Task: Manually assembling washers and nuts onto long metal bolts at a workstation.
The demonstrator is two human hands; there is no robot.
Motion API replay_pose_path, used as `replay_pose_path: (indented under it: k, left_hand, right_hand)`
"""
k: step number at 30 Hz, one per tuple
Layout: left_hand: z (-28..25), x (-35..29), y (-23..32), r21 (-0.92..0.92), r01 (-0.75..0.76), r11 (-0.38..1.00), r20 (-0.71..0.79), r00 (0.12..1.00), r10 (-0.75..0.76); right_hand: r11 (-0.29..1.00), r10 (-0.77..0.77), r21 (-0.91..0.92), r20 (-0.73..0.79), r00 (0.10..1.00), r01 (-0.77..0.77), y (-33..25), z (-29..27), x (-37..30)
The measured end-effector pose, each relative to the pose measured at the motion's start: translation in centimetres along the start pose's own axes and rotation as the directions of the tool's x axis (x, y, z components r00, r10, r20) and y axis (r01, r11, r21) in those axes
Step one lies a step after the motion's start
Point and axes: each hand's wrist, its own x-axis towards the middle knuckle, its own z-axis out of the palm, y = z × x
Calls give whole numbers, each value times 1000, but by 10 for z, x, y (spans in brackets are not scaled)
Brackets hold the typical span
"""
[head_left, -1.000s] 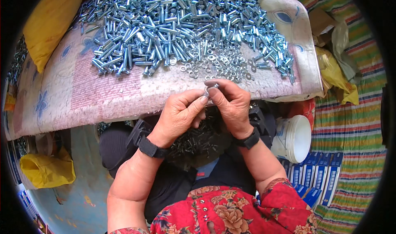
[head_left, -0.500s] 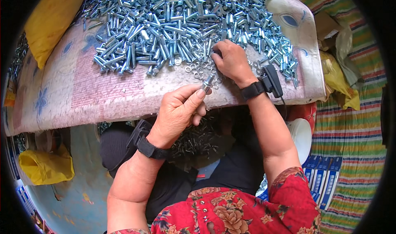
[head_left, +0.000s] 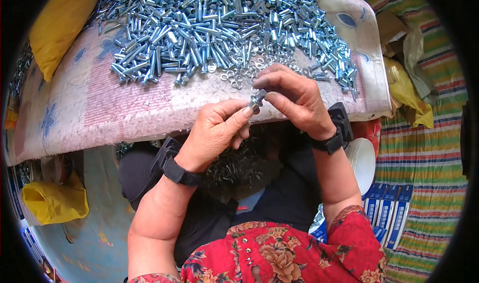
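Observation:
Between the thumb and fingers of my left hand [head_left: 214, 131] is a short metal sleeve-anchor bolt [head_left: 255, 102], held tilted up just off the table's front edge. My right hand [head_left: 299, 103] meets the bolt's upper end, its thumb and fingertips closed around that end. Whatever small piece those fingers pinch is too hidden to name. Behind my hands, loose washers and rings [head_left: 234, 77] lie scattered on the cloth. A large heap of shiny metal sleeves and bolts [head_left: 199, 33] covers the far part of the table.
A patterned padded cloth [head_left: 164, 101] covers the table. Below its edge, dark metal pieces [head_left: 234, 168] lie between my legs. A white bucket [head_left: 362, 163] stands at right, near blue-and-white boxes [head_left: 386, 213]. Yellow bags [head_left: 55, 200] sit at lower left, upper left and right.
My right hand has come back from the washers toward me and now meets the bolt's upper end. My left hand keeps hold of the bolt in nearly the same place.

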Motion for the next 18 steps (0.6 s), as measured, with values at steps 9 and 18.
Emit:
replay_pose_path:
  k: [9,18]
  left_hand:
    - [1,-3,4,71,-21,997,141,990,11]
    - [10,-3,-3,518,-355,778,124,931,342]
  right_hand:
    - [996,9,-90,-44,999,-13,-6,-4,-22]
    - [906,-54,-422,-203,978,-38,-8,13,-35]
